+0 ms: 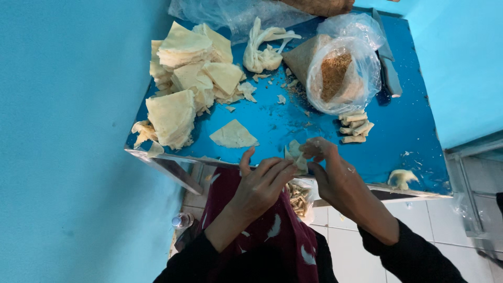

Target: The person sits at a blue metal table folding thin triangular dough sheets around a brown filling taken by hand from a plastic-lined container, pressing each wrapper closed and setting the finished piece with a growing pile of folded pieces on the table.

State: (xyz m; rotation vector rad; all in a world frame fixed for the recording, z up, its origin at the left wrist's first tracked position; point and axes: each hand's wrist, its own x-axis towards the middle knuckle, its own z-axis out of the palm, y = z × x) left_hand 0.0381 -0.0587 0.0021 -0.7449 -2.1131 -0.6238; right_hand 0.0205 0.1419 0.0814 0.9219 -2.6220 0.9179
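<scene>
**2 hands fold a pastry piece at the near table edge**

Nearest the camera, black sleeves and a maroon cloth (272,230) with pale feather marks fill the bottom of the head view. Both hands meet at the near edge of the blue table (408,126). Left hand (260,184) has its fingers curled in, tips pressing the small folded pastry piece (295,154), thumb raised. Right hand (335,175) pinches the same piece from the right with thumb and fingertips, the other fingers bent.

Just left of the piece lies 1 flat pastry triangle (233,135). Farther left and far, a heap of stacked pastry sheets (188,78) covers the table's left half. A twisted lump of dough scraps (264,50) sits at the far middle. Right of it, an open plastic bag of brown crumbly filling (338,76) lies on its side. Near that bag rest several rolled pastries (355,127). Below the table edge, between the hands, hangs a bag of small pale pieces (299,198).
</scene>
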